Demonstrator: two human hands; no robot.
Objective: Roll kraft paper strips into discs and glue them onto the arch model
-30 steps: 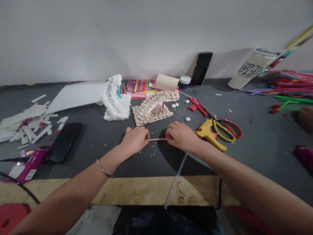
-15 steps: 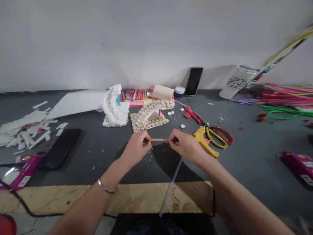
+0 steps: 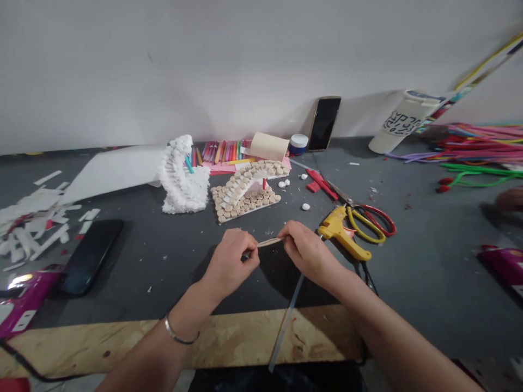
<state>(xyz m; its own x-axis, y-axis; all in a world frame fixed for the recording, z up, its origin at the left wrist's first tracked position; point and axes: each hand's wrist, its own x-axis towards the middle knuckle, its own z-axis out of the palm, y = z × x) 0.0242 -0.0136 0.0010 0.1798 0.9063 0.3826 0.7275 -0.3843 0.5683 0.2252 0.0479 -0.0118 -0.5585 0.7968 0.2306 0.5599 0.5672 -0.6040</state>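
Between my two hands a thin pale strip is stretched above the dark tabletop. My left hand pinches its left end, and my right hand pinches the right end. Just beyond them stands a small model covered in beige rolled discs, with an arched stair and a red post. A white fluffy curved model is to its left. The yellow glue gun lies right of my right hand, and a translucent glue stick crosses the table's front edge.
Scissors, a red tool and a propped phone are right of centre. A white cup leans near pipe cleaners. Paper scraps and a black phone lie left. Part of another person's hand shows at right.
The strip now slants, with its right end higher, and my left hand sits slightly lower. The view has shifted a little. Part of another person's hand has appeared at the right edge.
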